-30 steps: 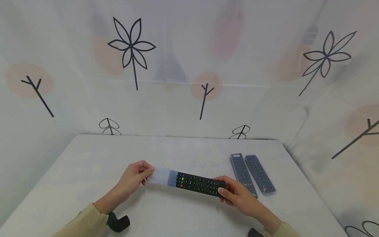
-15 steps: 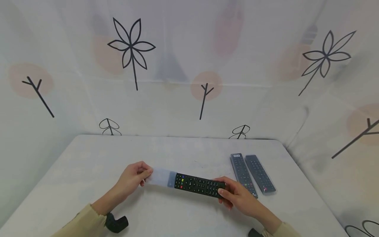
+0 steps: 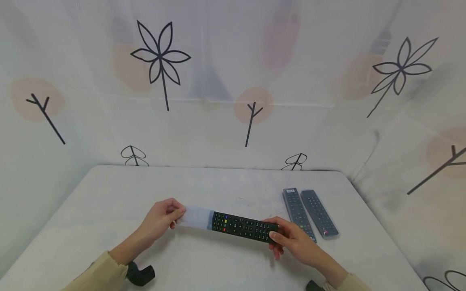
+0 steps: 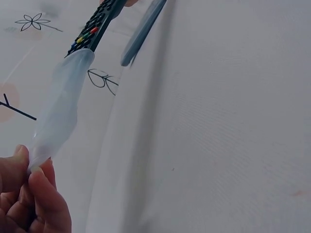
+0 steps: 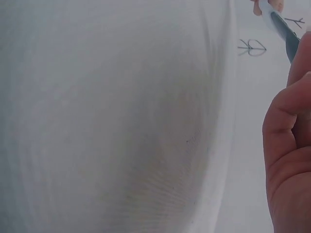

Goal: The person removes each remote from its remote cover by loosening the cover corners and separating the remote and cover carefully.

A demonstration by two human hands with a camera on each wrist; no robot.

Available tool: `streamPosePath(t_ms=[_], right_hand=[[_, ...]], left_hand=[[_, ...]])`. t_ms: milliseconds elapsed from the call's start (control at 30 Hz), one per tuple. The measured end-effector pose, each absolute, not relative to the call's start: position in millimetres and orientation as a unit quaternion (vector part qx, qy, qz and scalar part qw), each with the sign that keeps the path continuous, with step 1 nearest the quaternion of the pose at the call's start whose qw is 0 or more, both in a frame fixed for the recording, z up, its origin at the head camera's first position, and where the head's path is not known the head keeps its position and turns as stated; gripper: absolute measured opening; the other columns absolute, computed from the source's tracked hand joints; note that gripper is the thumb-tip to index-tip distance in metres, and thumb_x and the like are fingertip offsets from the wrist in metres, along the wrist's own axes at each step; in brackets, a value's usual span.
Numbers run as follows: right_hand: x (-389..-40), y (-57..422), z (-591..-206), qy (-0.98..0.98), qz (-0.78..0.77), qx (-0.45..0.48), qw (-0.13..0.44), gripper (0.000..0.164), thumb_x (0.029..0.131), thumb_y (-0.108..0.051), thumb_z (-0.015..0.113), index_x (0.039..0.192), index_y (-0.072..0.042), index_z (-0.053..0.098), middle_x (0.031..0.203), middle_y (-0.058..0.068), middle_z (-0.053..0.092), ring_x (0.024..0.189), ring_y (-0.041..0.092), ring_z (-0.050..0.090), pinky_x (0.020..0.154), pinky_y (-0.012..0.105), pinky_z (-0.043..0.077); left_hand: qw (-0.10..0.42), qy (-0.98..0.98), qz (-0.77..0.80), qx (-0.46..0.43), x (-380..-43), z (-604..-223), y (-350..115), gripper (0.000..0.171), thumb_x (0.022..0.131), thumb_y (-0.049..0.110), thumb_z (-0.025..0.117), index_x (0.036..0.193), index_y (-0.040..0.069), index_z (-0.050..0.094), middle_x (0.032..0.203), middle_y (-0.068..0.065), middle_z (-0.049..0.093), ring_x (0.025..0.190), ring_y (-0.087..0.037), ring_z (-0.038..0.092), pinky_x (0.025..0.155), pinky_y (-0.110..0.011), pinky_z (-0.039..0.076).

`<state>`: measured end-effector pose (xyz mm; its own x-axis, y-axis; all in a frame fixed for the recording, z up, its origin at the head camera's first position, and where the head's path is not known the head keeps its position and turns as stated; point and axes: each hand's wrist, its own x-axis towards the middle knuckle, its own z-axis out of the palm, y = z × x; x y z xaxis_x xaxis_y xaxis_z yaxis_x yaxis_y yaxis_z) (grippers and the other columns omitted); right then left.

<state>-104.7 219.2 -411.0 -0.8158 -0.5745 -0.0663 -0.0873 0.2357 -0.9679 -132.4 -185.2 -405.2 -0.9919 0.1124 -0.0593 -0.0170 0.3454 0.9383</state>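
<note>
Other remotes: bench, 4 o'clock in head view, near my right hand
Held remote: 6 o'clock, long axis roughly 9-to-3, cover at 9
Left hand: fingers pinching cover
Right fingers: gripping 3 o'clock end

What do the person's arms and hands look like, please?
The left hand and right hand wear no gloves. The left sleeve and right sleeve are pale beige. A bent black piece shows by the left one, a cropped black piece by the right.
</note>
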Motion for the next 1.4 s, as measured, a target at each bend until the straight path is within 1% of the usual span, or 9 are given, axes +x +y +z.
streamPosePath(t_ms=[67,267,467,533,833,1000,1133,1233,1400], right_hand=[[-105.4,222.5,-411.2,0.761,-0.578,-0.21,0.208,0.042,0.103,-0.017,0.054,0.141,-0.001,0.046,0.088,0.016,0.064,0.067,0.024,0.067,0.063,0.029,0.053],[-107.2,240.3,-407.7,0.778,-0.579,-0.161,0.18,0.043,0.103,-0.016,0.053,0.141,0.002,0.043,0.087,0.017,0.064,0.067,0.025,0.066,0.063,0.031,0.053],[-110.2,244.4,-401.4,0.788,-0.571,-0.159,0.167,0.044,0.103,-0.02,0.055,0.141,-0.001,0.045,0.088,0.016,0.065,0.067,0.027,0.066,0.062,0.031,0.052],[-109.8,244.2,-401.0,0.785,-0.574,-0.158,0.171,0.045,0.103,-0.019,0.056,0.142,0.0,0.044,0.088,0.017,0.065,0.068,0.026,0.066,0.062,0.031,0.053],[-108.8,247.9,-408.0,0.774,-0.58,-0.175,0.184,0.045,0.103,-0.017,0.055,0.142,0.004,0.043,0.087,0.017,0.064,0.066,0.023,0.065,0.061,0.029,0.053],[-108.7,248.7,-412.0,0.771,-0.581,-0.181,0.189,0.044,0.102,-0.017,0.056,0.14,0.003,0.045,0.086,0.016,0.065,0.065,0.02,0.065,0.061,0.031,0.054],[-107.8,247.5,-413.8,0.778,-0.571,-0.175,0.195,0.045,0.102,-0.019,0.057,0.141,0.001,0.047,0.086,0.015,0.065,0.065,0.02,0.064,0.061,0.03,0.054],[-107.6,246.5,-415.0,0.779,-0.568,-0.173,0.202,0.045,0.102,-0.021,0.057,0.141,-0.001,0.047,0.087,0.016,0.066,0.066,0.02,0.064,0.061,0.031,0.054],[-108.7,248.6,-422.3,0.772,-0.57,-0.188,0.209,0.044,0.102,-0.02,0.057,0.141,-0.002,0.048,0.088,0.017,0.065,0.066,0.019,0.064,0.061,0.033,0.055]], left_hand=[[0.054,0.821,0.568,0.02,-133.7,-405.1,-191.5,0.014,0.097,0.012,0.065,0.101,-0.001,0.064,0.08,-0.007,0.062,0.069,-0.022,0.056,0.059,-0.03,0.05],[0.012,0.833,0.553,-0.027,-135.0,-401.1,-224.3,0.021,0.102,0.016,0.059,0.11,-0.003,0.06,0.086,-0.008,0.06,0.075,-0.021,0.055,0.065,-0.029,0.051],[0.013,0.851,0.524,0.033,-136.2,-395.0,-231.9,0.027,0.1,0.026,0.062,0.109,0.001,0.063,0.091,-0.008,0.065,0.081,-0.024,0.058,0.07,-0.032,0.052],[0.012,0.856,0.515,0.041,-136.8,-393.6,-231.3,0.028,0.1,0.029,0.063,0.109,0.002,0.064,0.091,-0.008,0.066,0.082,-0.024,0.058,0.071,-0.031,0.052],[-0.007,0.869,0.494,0.037,-141.2,-388.9,-234.8,0.025,0.099,0.026,0.064,0.109,0.003,0.065,0.098,-0.007,0.069,0.086,-0.023,0.059,0.074,-0.033,0.052],[-0.01,0.874,0.485,0.038,-143.7,-387.6,-238.0,0.03,0.099,0.03,0.064,0.112,0.003,0.066,0.102,-0.007,0.069,0.089,-0.022,0.06,0.076,-0.034,0.052],[-0.011,0.881,0.47,0.052,-143.3,-387.3,-241.4,0.034,0.099,0.034,0.063,0.117,0.006,0.068,0.112,-0.007,0.069,0.099,-0.021,0.059,0.081,-0.036,0.049],[-0.01,0.887,0.458,0.063,-143.2,-387.9,-243.4,0.033,0.1,0.033,0.062,0.12,0.007,0.069,0.118,-0.006,0.068,0.105,-0.02,0.057,0.083,-0.034,0.047],[-0.027,0.894,0.442,0.067,-137.0,-392.5,-240.6,0.029,0.101,0.029,0.061,0.12,0.009,0.071,0.119,-0.005,0.068,0.104,-0.02,0.056,0.08,-0.032,0.046]])
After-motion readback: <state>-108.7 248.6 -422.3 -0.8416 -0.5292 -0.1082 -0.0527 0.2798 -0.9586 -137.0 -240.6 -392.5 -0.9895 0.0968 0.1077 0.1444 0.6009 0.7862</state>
